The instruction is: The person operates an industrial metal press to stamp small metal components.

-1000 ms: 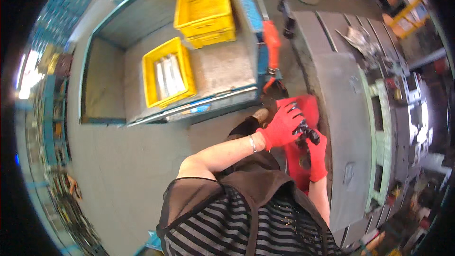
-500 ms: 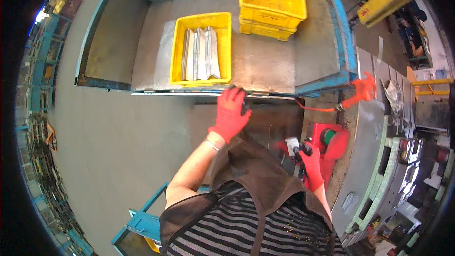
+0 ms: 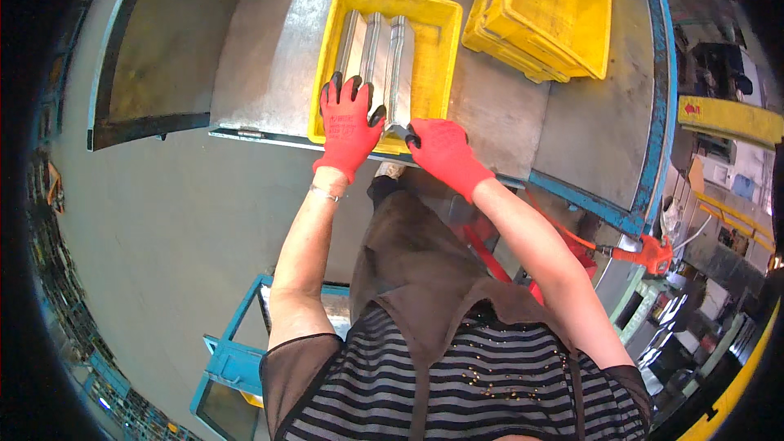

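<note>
Three long bent sheet-metal strips lie side by side in a yellow plastic bin, their near ends toward me. My left hand, in a red glove with black fingertips, reaches over the bin's near left corner. Its fingers are spread on the near part of the left and middle strips, with the thumb apart. My right hand, gloved alike, is at the near rim. Its fingers are curled at the near corner of the rightmost strip and appear to pinch it; the palm side is hidden.
The bin stands on a metal bench with raised side panels and blue edging. Stacked yellow bins stand to its right. An orange air gun on a hose hangs by the right edge. A blue frame stands at lower left.
My right hand has left a small black-and-white object beside the red equipment and come up to the bin. My left hand has moved from the bench edge onto the strips. The view has shifted.
</note>
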Demonstrator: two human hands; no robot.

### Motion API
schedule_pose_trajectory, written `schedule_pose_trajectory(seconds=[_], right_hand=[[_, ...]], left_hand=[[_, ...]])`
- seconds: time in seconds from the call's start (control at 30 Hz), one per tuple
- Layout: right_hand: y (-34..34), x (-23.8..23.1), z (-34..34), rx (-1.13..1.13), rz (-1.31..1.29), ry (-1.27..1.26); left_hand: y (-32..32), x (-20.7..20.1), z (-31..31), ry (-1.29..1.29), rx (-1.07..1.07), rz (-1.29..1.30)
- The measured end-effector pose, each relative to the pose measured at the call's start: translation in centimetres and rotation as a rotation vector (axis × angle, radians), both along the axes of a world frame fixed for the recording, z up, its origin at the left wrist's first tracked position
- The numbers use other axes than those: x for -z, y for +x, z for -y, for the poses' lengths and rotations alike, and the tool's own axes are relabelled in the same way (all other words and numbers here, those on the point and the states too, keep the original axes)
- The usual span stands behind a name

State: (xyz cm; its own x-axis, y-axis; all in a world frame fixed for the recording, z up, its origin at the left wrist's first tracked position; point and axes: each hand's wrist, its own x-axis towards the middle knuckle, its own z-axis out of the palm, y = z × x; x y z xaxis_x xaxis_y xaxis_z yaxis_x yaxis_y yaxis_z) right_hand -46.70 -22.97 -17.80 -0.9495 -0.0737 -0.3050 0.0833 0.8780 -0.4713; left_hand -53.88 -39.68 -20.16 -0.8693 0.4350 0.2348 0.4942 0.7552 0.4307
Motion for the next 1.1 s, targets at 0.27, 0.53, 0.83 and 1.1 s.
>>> schedule_pose_trajectory(seconds=[0.27,0.53,0.83,1.1], right_hand=[[-3.7,7.7,1.1,-0.208,0.097,0.212],[-4.7,10.6,1.7,-0.235,0.287,0.34],[-5.1,11.4,0.9,-0.437,0.256,0.332],[-6.0,11.6,1.0,-0.523,0.272,0.333]], left_hand=[[-0.9,2.0,0.6,0.282,-0.144,0.082],[-0.6,3.3,1.6,0.329,-0.148,0.162],[-0.2,3.3,2.1,0.348,-0.155,0.154],[-0.2,3.3,2.6,0.365,-0.141,0.175]])
